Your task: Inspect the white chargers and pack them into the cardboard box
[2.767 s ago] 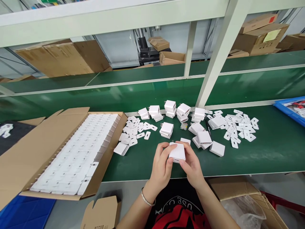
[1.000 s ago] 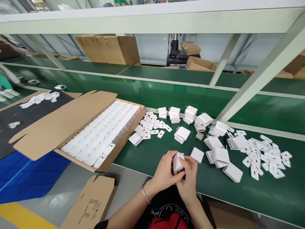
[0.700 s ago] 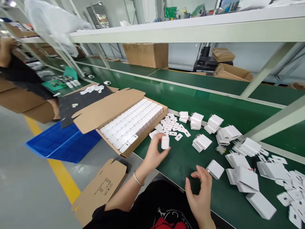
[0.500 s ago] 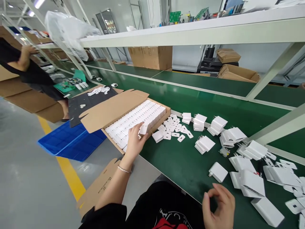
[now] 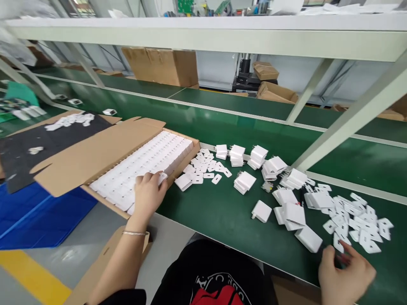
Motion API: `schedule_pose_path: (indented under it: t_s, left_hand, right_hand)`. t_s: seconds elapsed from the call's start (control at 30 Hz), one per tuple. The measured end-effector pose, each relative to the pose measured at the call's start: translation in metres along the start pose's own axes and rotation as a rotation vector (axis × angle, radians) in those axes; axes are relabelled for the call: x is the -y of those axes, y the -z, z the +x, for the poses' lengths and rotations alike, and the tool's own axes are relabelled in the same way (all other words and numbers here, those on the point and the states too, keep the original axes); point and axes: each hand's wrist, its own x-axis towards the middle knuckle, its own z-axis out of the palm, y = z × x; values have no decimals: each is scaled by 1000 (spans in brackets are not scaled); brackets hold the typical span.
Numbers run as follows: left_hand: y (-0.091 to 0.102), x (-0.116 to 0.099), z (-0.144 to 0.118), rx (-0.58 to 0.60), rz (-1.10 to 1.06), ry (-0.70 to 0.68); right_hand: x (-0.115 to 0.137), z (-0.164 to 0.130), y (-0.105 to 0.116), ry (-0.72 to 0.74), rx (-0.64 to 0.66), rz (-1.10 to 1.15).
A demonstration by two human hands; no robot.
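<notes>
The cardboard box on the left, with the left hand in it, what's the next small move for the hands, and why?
Probably let go and draw the left hand back. It rests on a white charger at the near edge of the cardboard box, level with the packed rows. Meanwhile the right hand hovers open by the small white plates, likely to pick one.

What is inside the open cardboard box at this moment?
The cardboard box holds tight rows of white chargers. The left hand rests on the near rows, hiding the pieces beneath it. Any lower layers are covered.
</notes>
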Motion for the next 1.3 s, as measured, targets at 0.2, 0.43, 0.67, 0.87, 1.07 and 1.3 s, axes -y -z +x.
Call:
schedule_pose_path:
  t_s: [0.2, 0.43, 0.67, 0.87, 1.07, 1.3]
  left_hand:
    - [-8, 4, -6, -45, 36, -59]
    - [-14, 13, -1, -227, -59, -68]
    - [-7, -69, -32, -386, -355, -274]
    - [-24, -201, -113, 183, -530, -703]
    - [-45, -273, -118, 300, -219, -682]
    - [-41, -232, -110, 341, -805, -709]
  right_hand:
    - [15, -4, -3, 73, 39, -118]
    - [-3, -12, 7, 8, 17, -301]
    - [4, -32, 29, 82, 91, -234]
    - [8, -45, 34, 94, 89, -125]
    - [2, -47, 33, 81, 18, -211]
    - [21, -42, 45, -110, -7, 26]
